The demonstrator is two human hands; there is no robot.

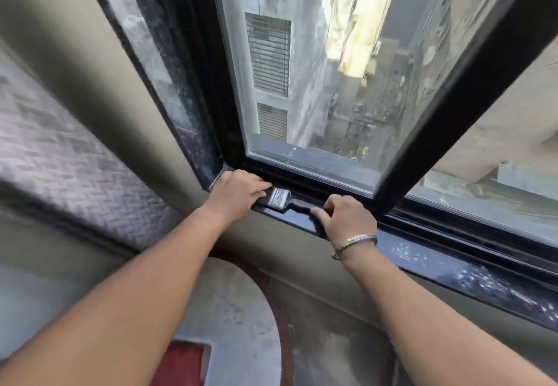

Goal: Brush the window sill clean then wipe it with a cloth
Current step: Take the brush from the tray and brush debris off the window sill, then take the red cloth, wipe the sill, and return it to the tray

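Note:
A paint-style brush [279, 199] with a silver ferrule and dark handle lies along the black window sill [428, 260] near its left corner. My right hand [347, 219], with a metal bangle on the wrist, is closed around the handle end. My left hand [237, 193] lies over the bristle end at the corner, fingers together and pressing down, so the bristles are hidden. Pale dust speckles the sill's right part. No cloth is in view.
The black window frame [453, 107] rises just behind my hands, with glass looking down on buildings outside. A textured grey wall panel [60, 156] is at the left. Below the sill sit a rounded grey surface [235, 310] and a red object [184, 361].

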